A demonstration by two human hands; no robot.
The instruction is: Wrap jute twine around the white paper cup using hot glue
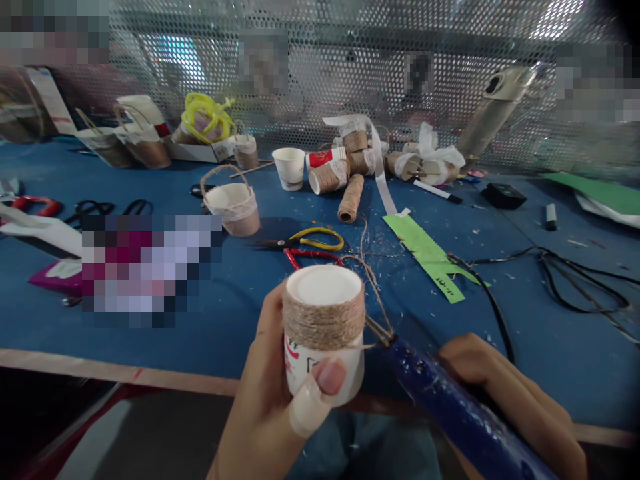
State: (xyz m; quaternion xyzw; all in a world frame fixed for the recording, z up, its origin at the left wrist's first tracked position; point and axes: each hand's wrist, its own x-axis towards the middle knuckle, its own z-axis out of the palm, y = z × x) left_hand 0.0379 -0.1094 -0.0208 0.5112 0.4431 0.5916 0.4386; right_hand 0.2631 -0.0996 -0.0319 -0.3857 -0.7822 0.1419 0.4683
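Observation:
My left hand (270,393) is wrapped around a white paper cup (325,370), with the thumb pressed on its front; a strip of tape covers part of the thumb. Jute twine (325,323) is wound in tight rows round the upper part of the cup, which is tilted so its inside shows. In my right hand (505,393) is a blue hot glue gun (450,400), its metal tip close to the cup's right side below the twine. A loose twine strand runs from near the tip back over the table. Part of the right-hand fingers is hidden behind the tool.
Scissors (290,245) with yellow and red handles lie behind the cup. A twine roll (351,198), a small twine-handled basket (233,208), a white cup (290,168) and green paper (427,257) are beyond. Black cable (560,280) loops at right; a perforated metal screen (325,73) stands behind.

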